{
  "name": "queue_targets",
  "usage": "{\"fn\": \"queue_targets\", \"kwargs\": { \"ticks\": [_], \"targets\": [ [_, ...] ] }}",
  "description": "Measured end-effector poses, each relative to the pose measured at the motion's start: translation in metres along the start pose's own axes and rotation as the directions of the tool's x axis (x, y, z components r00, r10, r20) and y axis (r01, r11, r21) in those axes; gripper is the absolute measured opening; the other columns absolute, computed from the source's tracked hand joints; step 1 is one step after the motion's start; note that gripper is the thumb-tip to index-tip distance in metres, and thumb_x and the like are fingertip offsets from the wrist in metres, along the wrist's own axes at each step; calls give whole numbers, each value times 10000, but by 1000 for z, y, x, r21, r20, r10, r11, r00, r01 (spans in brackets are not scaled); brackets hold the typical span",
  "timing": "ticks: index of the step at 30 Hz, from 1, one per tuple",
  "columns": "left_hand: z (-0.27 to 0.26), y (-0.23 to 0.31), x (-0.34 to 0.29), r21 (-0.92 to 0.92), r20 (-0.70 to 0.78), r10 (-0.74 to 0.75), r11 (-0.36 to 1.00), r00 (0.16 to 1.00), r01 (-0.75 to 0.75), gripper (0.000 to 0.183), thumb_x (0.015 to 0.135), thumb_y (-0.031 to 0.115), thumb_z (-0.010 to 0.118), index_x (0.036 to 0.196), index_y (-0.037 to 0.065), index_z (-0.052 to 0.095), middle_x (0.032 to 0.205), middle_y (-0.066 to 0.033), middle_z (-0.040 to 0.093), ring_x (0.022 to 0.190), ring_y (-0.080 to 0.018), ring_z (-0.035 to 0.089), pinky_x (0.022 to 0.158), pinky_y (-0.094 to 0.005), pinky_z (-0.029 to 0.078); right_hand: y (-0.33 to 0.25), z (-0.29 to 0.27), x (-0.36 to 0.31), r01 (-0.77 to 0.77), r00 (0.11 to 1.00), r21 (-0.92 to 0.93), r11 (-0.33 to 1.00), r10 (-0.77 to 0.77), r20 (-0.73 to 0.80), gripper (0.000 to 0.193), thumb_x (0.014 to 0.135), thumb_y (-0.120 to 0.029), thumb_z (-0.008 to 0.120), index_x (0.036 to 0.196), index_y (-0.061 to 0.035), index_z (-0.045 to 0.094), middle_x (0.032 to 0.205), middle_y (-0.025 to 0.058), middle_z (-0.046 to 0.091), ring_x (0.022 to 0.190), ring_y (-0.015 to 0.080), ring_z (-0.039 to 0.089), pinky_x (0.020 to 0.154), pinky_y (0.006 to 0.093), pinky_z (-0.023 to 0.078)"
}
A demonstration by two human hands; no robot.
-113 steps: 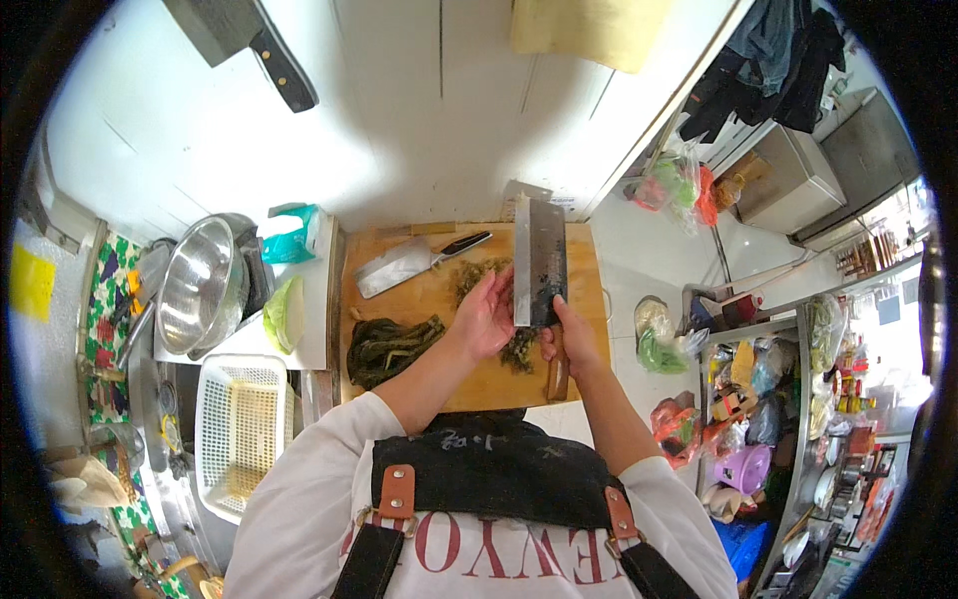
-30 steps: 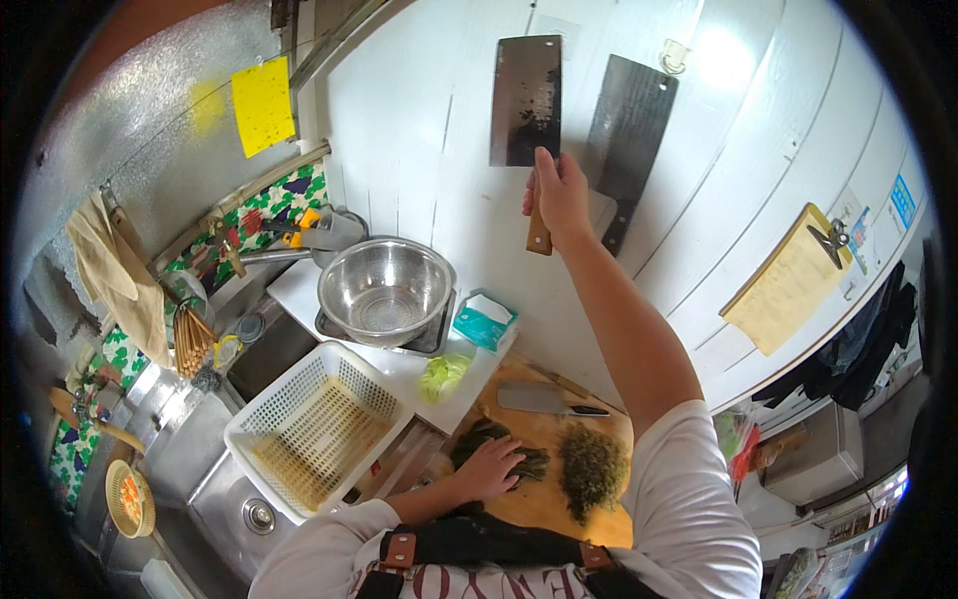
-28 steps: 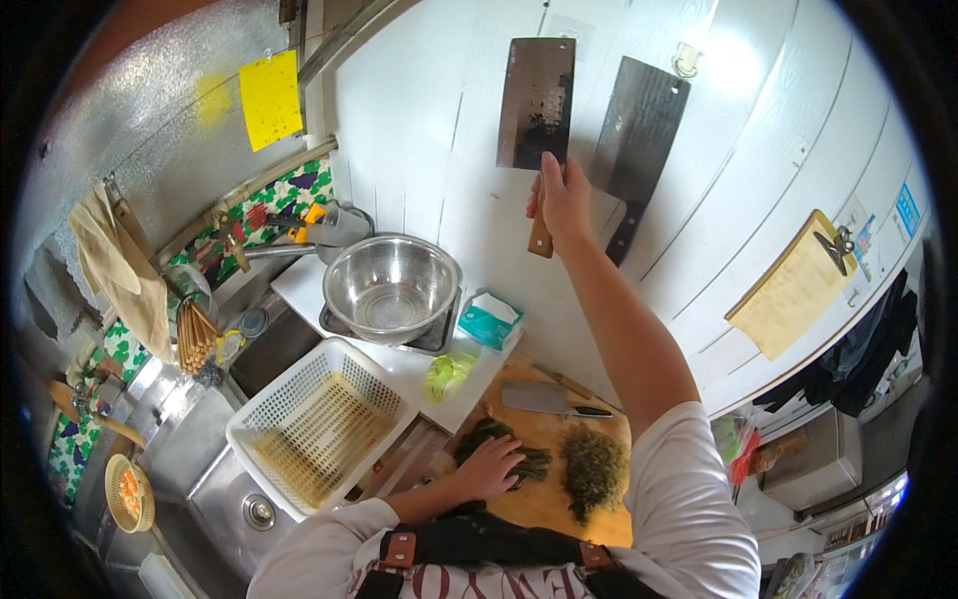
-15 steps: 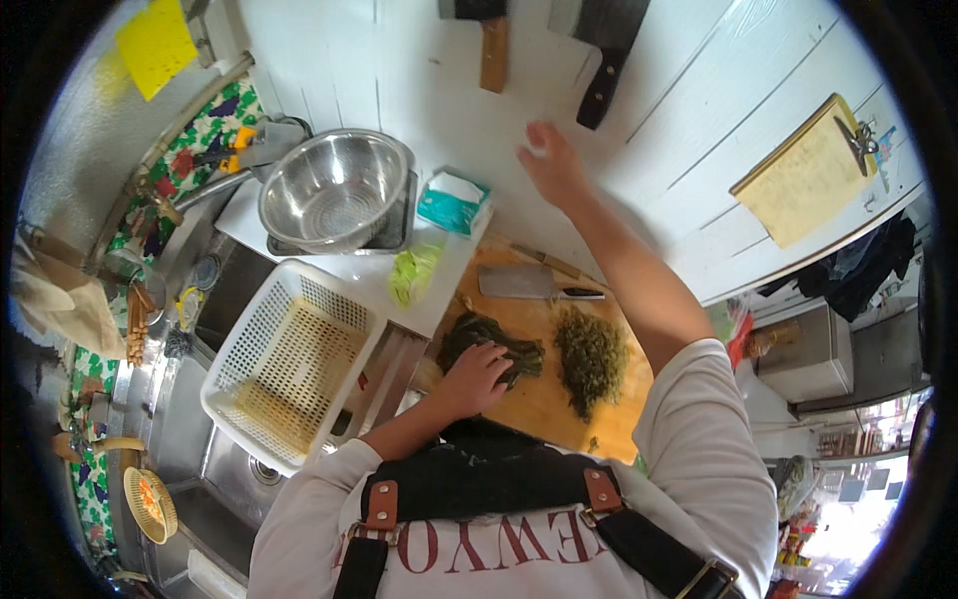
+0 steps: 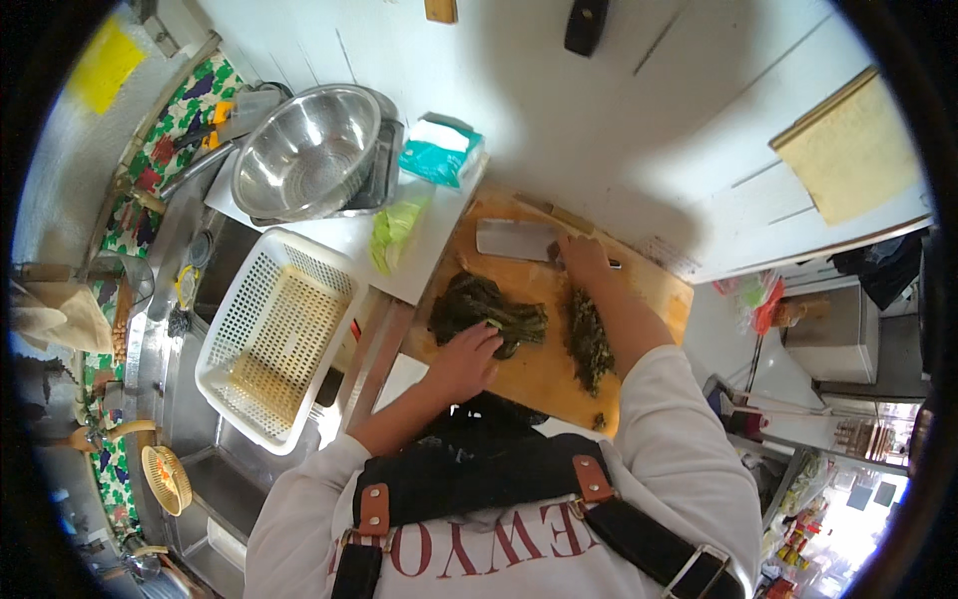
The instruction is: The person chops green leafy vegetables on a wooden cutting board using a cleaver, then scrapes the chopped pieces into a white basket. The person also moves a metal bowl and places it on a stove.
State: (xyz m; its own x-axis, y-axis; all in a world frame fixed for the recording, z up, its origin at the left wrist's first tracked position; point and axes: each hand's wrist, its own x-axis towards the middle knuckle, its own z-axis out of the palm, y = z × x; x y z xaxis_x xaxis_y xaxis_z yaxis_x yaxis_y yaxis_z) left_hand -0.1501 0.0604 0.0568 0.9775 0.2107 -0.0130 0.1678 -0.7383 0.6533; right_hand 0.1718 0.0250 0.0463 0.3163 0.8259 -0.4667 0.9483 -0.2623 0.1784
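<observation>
On the wooden cutting board [image 5: 559, 384], a bunch of dark leafy greens [image 5: 469, 304] lies at the left. The fingers of my left hand [image 5: 464, 359] are curled onto its near edge, gripping the stems or leaves there. A cleaver [image 5: 514, 239] with a broad steel blade rests flat at the board's far side. My right hand [image 5: 587, 265] is closed round its dark handle, whose end sticks out to the right. Below my right forearm sits a heap of chopped greens [image 5: 587, 344], partly covered by the arm.
A knife with a wooden handle [image 5: 557, 215] lies along the board's far edge, by the white wall. To the left are a pale green leaf [image 5: 399, 235], a teal tissue pack [image 5: 439, 160], a steel colander [image 5: 304, 155] and a white plastic basket [image 5: 215, 374] over the sink.
My right hand has come down from near the wall, below the hanging knives, to the cleaver's handle on the board. My left hand stays at the greens. The view has tilted downward.
</observation>
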Motion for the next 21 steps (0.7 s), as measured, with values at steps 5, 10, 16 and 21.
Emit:
{"fn": "queue_targets", "kwargs": {
  "ticks": [5,10,16,21],
  "targets": [
    [8,8,44,112,-36,41,993,999,-37,570,853,252,619,1310,-23,418,1365,-200,403,1271,-377,387,1054,-456,341,15,-26,-46,-27,999,137,990,30,-20,596,850,-156,592,1357,-36,303,1036,197,634,904,335,634,694,468,518],
    [19,26,109,435,212,-106,900,971,3,782,848,426,624,1373,-56,302,1371,-212,392,1263,-367,395,1065,-441,331,37,-6,-127,3,873,538,843,260,-412,499,884,-229,542,1330,-83,372,885,202,654,803,385,633,666,489,497],
    [8,27,143,368,422,-373,903,826,220,668,772,379,710,1239,-28,461,1145,-222,556,1037,-344,556,888,-431,465,4,18,-213,-145,845,826,545,502,-183,296,903,-283,518,1120,-82,521,806,208,635,771,406,615,664,487,471],
    [-27,14,142,11,103,-437,899,893,438,686,685,350,760,1185,-42,500,1049,-245,609,969,-365,603,830,-412,493,-5,60,-262,-139,918,839,525,386,-89,233,904,-299,532,950,-73,563,746,197,618,722,394,608,621,474,465]
  ]
}}
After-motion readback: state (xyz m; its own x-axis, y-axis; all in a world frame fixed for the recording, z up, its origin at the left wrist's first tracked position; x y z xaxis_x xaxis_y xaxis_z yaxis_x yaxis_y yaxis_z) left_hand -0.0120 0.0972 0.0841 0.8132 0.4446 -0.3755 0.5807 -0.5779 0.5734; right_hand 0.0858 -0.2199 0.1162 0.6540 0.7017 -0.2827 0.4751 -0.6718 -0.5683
